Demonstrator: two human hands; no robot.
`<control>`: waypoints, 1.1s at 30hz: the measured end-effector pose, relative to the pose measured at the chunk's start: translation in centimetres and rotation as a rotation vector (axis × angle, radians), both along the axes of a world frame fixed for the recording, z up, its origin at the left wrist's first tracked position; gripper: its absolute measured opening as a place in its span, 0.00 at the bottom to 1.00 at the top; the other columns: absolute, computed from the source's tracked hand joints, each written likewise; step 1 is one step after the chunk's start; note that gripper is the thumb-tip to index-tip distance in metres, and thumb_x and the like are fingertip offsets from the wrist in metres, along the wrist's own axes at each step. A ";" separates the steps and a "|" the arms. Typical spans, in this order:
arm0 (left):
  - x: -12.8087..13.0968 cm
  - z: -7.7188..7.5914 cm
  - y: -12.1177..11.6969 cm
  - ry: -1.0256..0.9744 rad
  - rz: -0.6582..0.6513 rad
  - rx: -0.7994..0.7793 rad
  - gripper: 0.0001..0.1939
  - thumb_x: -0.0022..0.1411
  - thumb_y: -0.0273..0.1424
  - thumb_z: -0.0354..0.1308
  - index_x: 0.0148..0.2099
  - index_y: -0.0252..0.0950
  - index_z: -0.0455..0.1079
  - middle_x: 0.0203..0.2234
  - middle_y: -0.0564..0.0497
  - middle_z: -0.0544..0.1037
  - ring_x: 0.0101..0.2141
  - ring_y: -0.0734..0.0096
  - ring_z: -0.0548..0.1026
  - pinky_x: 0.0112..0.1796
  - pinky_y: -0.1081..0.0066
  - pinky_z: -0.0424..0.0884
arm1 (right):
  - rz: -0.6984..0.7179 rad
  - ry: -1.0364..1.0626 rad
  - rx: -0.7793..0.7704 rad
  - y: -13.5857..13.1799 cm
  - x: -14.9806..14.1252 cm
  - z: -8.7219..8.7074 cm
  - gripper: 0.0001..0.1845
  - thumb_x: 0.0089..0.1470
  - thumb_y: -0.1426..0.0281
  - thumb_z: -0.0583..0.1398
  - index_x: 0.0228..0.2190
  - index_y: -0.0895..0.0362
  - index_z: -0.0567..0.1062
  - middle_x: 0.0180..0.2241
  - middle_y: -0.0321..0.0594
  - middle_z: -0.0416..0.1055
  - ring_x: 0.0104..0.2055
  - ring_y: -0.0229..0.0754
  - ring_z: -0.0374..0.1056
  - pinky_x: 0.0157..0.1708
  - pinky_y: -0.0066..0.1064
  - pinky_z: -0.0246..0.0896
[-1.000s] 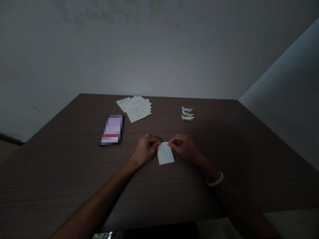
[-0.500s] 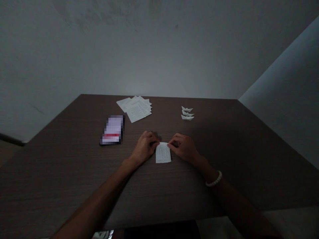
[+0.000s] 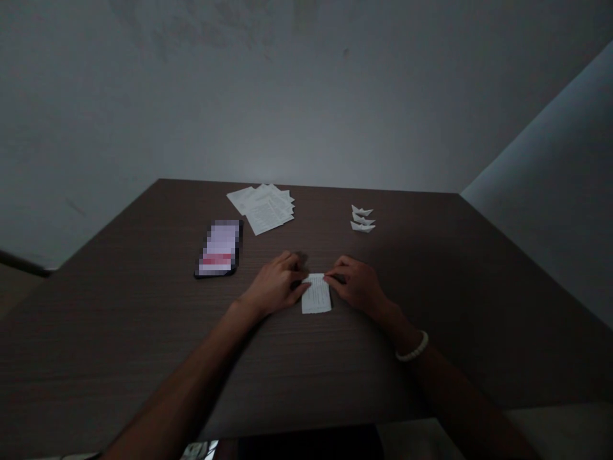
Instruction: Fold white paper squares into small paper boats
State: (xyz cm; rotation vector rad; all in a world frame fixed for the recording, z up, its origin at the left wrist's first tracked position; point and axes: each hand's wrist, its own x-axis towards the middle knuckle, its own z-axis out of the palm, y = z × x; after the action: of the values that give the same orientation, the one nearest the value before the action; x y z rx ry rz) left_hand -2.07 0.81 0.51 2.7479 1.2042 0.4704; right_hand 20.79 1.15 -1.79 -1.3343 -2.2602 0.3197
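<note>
slip (image 3: 316, 294) had squared up from its earlier tilt, flat on the bench (image 3: 119, 345); left hand (image 3: 272, 287) and right hand (image 3: 357, 287) fingers narrow, pinching its top corners.

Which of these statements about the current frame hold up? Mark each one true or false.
1. The left hand and right hand both touch a small paper slip. True.
2. The bracelet is on the left wrist. False: the white beaded bracelet is on the right wrist.
3. Three small folded paper boats lie on the table. True.
4. The phone sits on top of the papers. False: the phone lies apart from the printed sheets.
</note>
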 end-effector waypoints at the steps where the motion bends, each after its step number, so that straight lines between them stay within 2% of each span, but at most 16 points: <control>1: 0.1 0.0 -0.1 0.006 -0.007 0.003 0.15 0.65 0.38 0.53 0.43 0.36 0.77 0.37 0.44 0.71 0.43 0.60 0.67 0.42 0.61 0.68 | -0.002 -0.015 0.005 0.0 0.0 0.1 0.08 0.57 0.63 0.61 0.34 0.51 0.80 0.35 0.37 0.73 0.34 0.37 0.68 0.32 0.28 0.58; 8: 0.4 -0.4 -0.1 0.051 -0.059 0.056 0.17 0.67 0.37 0.50 0.37 0.33 0.76 0.36 0.43 0.71 0.42 0.61 0.66 0.42 0.63 0.68 | -0.001 -0.081 0.011 0.1 0.0 0.5 0.10 0.58 0.63 0.60 0.36 0.51 0.81 0.36 0.37 0.73 0.34 0.37 0.68 0.32 0.28 0.58; 15: 0.5 -0.4 0.0 0.060 -0.029 0.053 0.14 0.67 0.33 0.51 0.35 0.33 0.76 0.35 0.44 0.71 0.42 0.61 0.66 0.41 0.63 0.68 | 0.050 -0.161 0.001 -0.3 0.3 1.3 0.10 0.58 0.65 0.58 0.37 0.51 0.80 0.36 0.37 0.71 0.31 0.35 0.66 0.29 0.28 0.55; 22: 0.6 0.1 -0.1 0.061 0.000 0.026 0.14 0.66 0.33 0.51 0.34 0.34 0.76 0.33 0.44 0.71 0.41 0.60 0.66 0.39 0.64 0.68 | 0.147 -0.284 0.069 -1.7 0.5 2.3 0.15 0.59 0.64 0.57 0.46 0.53 0.75 0.39 0.43 0.69 0.40 0.42 0.65 0.32 0.30 0.58; 29: 0.7 0.2 -0.2 0.068 0.026 0.040 0.15 0.66 0.33 0.50 0.32 0.34 0.76 0.32 0.44 0.71 0.40 0.61 0.67 0.37 0.65 0.68 | 0.256 -0.248 0.153 -1.6 0.9 1.6 0.11 0.60 0.65 0.57 0.40 0.53 0.78 0.46 0.44 0.71 0.44 0.46 0.63 0.41 0.37 0.61; 33: 0.7 0.1 -0.3 0.080 0.040 0.035 0.15 0.66 0.33 0.51 0.32 0.35 0.75 0.31 0.44 0.72 0.39 0.61 0.67 0.37 0.65 0.68 | 0.301 -0.227 0.177 -1.2 1.2 0.9 0.11 0.61 0.66 0.56 0.39 0.53 0.79 0.46 0.42 0.74 0.44 0.47 0.64 0.42 0.38 0.62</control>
State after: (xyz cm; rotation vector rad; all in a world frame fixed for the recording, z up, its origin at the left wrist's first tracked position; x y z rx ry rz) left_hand -1.35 0.56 0.65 2.8019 1.2831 0.3933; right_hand 21.99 -0.04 -0.87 -0.9823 -2.6144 0.0661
